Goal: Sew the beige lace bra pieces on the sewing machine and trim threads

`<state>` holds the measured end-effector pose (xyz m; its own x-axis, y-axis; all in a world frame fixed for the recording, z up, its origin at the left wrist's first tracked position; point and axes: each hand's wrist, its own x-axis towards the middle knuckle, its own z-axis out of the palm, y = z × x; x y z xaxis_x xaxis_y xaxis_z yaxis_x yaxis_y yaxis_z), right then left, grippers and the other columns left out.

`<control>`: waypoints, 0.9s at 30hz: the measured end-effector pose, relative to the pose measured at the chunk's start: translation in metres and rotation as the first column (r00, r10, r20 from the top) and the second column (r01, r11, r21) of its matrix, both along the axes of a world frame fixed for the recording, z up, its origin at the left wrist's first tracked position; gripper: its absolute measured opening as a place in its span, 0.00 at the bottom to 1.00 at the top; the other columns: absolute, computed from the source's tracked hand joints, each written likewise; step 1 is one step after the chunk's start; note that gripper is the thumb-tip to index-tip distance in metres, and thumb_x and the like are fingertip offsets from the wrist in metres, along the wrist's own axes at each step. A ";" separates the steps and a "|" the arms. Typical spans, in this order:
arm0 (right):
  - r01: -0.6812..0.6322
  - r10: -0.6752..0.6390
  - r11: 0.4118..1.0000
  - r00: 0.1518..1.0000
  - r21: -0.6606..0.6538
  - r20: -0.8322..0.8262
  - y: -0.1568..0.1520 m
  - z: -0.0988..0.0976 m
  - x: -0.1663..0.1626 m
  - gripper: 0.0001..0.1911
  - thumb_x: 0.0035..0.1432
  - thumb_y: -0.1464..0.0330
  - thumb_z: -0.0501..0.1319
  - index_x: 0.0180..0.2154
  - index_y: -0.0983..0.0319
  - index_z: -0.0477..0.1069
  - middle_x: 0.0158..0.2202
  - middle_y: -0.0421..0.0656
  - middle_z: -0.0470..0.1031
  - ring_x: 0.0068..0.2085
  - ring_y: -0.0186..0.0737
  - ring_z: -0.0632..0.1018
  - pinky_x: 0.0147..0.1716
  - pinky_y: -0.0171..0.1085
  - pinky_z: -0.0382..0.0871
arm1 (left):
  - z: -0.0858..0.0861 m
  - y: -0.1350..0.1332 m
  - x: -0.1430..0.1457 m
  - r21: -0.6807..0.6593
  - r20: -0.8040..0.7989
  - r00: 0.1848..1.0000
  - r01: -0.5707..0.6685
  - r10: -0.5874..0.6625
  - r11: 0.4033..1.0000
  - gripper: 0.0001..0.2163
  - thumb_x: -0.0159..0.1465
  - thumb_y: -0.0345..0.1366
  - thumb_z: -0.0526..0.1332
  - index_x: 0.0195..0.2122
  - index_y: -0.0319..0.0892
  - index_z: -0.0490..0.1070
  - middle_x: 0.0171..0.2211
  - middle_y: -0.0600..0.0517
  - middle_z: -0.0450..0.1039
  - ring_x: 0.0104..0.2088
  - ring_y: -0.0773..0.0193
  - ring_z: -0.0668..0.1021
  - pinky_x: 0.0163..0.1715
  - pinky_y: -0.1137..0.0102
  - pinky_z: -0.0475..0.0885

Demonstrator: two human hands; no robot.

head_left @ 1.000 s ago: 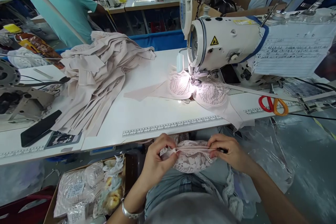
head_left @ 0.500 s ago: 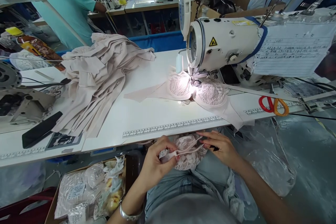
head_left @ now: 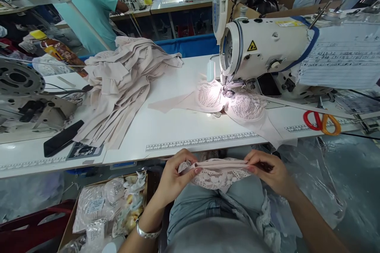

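Observation:
Over my lap, my left hand (head_left: 175, 176) and my right hand (head_left: 268, 170) both pinch a pink lace bra cup piece (head_left: 218, 174), stretched flat between them just below the table's front edge. The fingers of each hand are closed on its ends. A second lace bra (head_left: 228, 102) lies under the needle of the white sewing machine (head_left: 264, 47), lit by the machine's lamp. A heap of beige fabric pieces (head_left: 121, 87) lies on the white table (head_left: 178, 126) to the left.
Red and orange scissors (head_left: 322, 122) lie at the table's right. A black phone (head_left: 62, 138) rests at the left front. A cardboard box of bagged items (head_left: 107, 213) stands below left. A person in a teal shirt (head_left: 86, 12) stands behind.
My hands have spread apart again and pulled the lace piece flat; half a second ago it was bunched with the hands closer together. The camera view shifted slightly leftward.

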<state>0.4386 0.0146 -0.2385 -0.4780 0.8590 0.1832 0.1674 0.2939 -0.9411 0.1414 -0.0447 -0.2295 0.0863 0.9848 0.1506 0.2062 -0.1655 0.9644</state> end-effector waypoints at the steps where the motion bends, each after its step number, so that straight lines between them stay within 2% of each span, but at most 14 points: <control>1: 0.027 -0.027 1.000 1.000 0.002 0.007 -0.001 0.001 -0.001 0.16 0.64 0.59 0.63 0.27 0.62 0.73 0.30 0.46 0.75 0.24 0.35 0.70 0.20 0.34 0.62 | -0.001 0.000 0.000 0.012 0.001 1.000 -0.028 0.028 1.000 0.11 0.68 0.43 0.66 0.35 0.41 0.74 0.34 0.48 0.72 0.36 0.59 0.73 0.36 0.68 0.66; 6: 0.138 -0.143 0.987 0.989 0.086 0.044 -0.006 -0.004 -0.009 0.17 0.64 0.60 0.63 0.26 0.61 0.69 0.30 0.46 0.76 0.24 0.34 0.70 0.21 0.33 0.63 | -0.008 0.000 0.001 0.047 0.003 0.993 -0.121 0.121 0.992 0.09 0.67 0.42 0.67 0.34 0.41 0.75 0.32 0.49 0.72 0.34 0.59 0.73 0.34 0.69 0.66; 11: 0.194 -0.201 0.969 0.979 0.153 0.031 -0.012 -0.007 -0.014 0.14 0.65 0.63 0.63 0.27 0.60 0.67 0.30 0.45 0.75 0.25 0.34 0.71 0.21 0.34 0.65 | -0.013 -0.001 0.002 0.061 0.016 0.984 -0.178 0.177 0.982 0.06 0.67 0.38 0.67 0.35 0.43 0.76 0.33 0.50 0.72 0.35 0.59 0.74 0.35 0.69 0.67; 16: 0.280 -0.295 0.953 0.944 0.118 0.150 -0.011 -0.005 -0.015 0.13 0.63 0.56 0.65 0.36 0.58 0.73 0.24 0.40 0.71 0.21 0.34 0.68 0.19 0.33 0.63 | -0.016 -0.002 0.004 0.038 0.048 0.971 -0.236 0.234 0.971 0.08 0.66 0.41 0.68 0.34 0.43 0.78 0.33 0.48 0.73 0.36 0.57 0.74 0.35 0.68 0.68; 19: 0.254 -0.269 0.961 0.948 0.106 0.168 -0.008 -0.003 -0.016 0.14 0.63 0.54 0.64 0.39 0.58 0.77 0.26 0.42 0.73 0.23 0.35 0.69 0.20 0.34 0.64 | -0.017 -0.001 0.005 0.047 0.081 0.966 -0.250 0.246 0.967 0.08 0.65 0.42 0.70 0.34 0.43 0.79 0.33 0.48 0.73 0.36 0.57 0.75 0.35 0.68 0.68; 23: 0.207 -0.221 0.972 0.966 0.112 0.133 -0.004 0.004 -0.017 0.13 0.64 0.57 0.64 0.32 0.58 0.78 0.25 0.41 0.71 0.22 0.33 0.64 0.19 0.34 0.59 | -0.017 0.000 0.007 0.056 0.119 0.961 -0.258 0.250 0.964 0.09 0.64 0.43 0.71 0.34 0.43 0.79 0.33 0.48 0.73 0.36 0.57 0.75 0.36 0.68 0.70; 27: 0.148 -0.155 0.986 0.984 0.082 0.087 -0.003 0.012 -0.014 0.10 0.64 0.62 0.64 0.31 0.58 0.76 0.26 0.40 0.69 0.22 0.32 0.63 0.20 0.34 0.58 | -0.016 -0.001 0.011 0.071 0.147 0.957 -0.264 0.252 0.962 0.09 0.63 0.43 0.72 0.33 0.43 0.79 0.33 0.47 0.73 0.36 0.57 0.75 0.36 0.68 0.71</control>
<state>0.4243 0.0111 -0.2264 -0.3617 0.9083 0.2102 0.3010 0.3271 -0.8958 0.1519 -0.0457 -0.2452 -0.1962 0.9530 0.2310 0.1216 -0.2102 0.9701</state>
